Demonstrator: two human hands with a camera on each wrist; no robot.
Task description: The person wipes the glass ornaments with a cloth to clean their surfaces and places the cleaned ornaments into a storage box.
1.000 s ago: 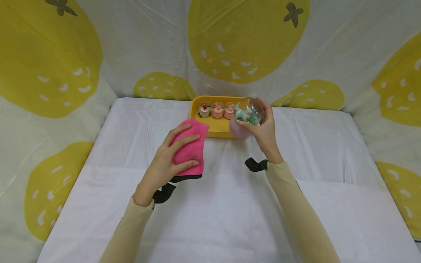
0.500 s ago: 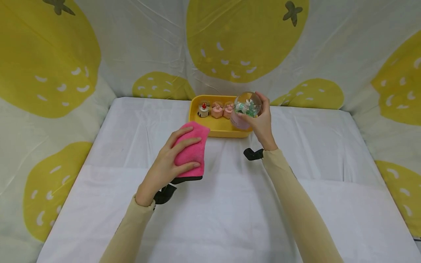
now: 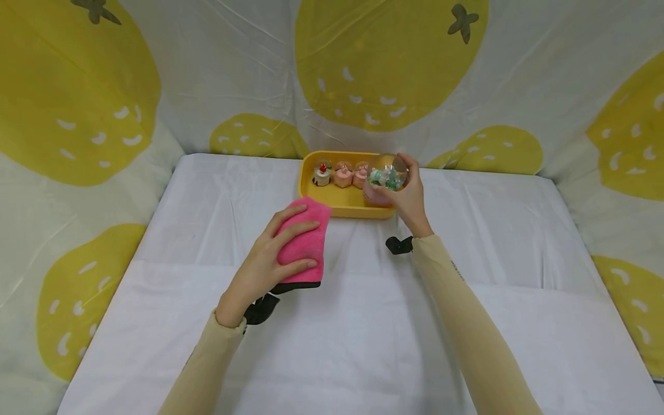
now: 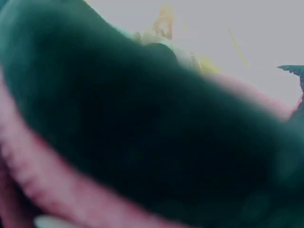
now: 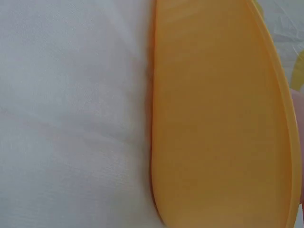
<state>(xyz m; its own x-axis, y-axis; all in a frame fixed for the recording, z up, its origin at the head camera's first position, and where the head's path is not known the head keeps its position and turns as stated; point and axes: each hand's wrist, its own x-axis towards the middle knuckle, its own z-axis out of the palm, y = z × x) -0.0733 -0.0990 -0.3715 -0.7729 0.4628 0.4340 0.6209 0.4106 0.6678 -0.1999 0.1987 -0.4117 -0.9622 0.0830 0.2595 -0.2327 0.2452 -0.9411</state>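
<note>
My left hand (image 3: 259,262) grips a folded pink towel (image 3: 313,239) with a dark edge, held before the tray's front left. The towel's dark, blurred side (image 4: 156,128) fills much of the left wrist view. My right hand (image 3: 412,199) holds a snow globe (image 3: 386,177) by its clear dome, thumb in front and fingers behind. Inside it are white and green figures; its pale pink base is low within the right end of a yellow tray (image 3: 358,212). In the right wrist view the tray's outer wall (image 5: 218,118) hides the globe.
Along the tray's left and middle stand a small white cake-like ornament with a red top (image 3: 322,174) and two small pink domed ornaments, one of them (image 3: 343,176) in the middle. A fruit-patterned curtain (image 3: 259,75) rises behind the white-covered table (image 3: 353,346).
My right hand has carried the snow globe from over the tray's front edge back and then down into its right end. The left hand with the towel has drifted slightly toward me.
</note>
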